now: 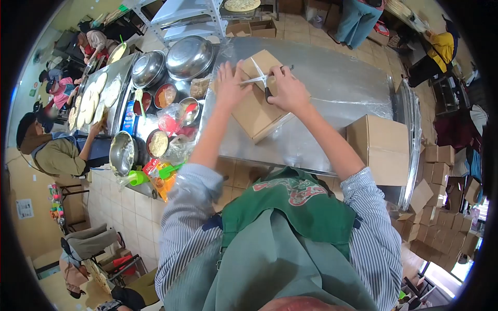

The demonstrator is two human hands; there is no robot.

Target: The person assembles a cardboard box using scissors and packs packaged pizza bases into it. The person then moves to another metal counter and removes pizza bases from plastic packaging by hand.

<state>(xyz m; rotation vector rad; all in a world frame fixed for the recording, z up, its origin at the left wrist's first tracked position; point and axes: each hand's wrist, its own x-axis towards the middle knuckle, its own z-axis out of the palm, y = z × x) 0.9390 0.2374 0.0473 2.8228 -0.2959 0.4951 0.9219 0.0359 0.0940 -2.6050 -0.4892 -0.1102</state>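
Flat cardboard box (254,113), plain brown, closed, low sides, longer than wide, lies askew on the metal worktop (332,83) in front of the person; top panel smooth and matte, the end nearer the body shows a low side wall. Scissors (264,78) above the box's far part: silvery blades spread in a V, one pointing away, one toward the left hand, dark handles. Right hand (286,89): grip closed around the scissors handles, fingers bent. Left hand (229,87): grip released, fingers spread at the box's left edge, fingertips near a blade; slight blur, can't tell whether it touches metal. Clear plastic film (381,110) wrinkled along the worktop's right part. Taller cardboard box (377,150) at the right end, well apart from the flat one. Left side: two upturned-looking steel bowls, the bigger one (190,57) beside the smaller (148,69); green-handled tool (170,170) nearer the body.
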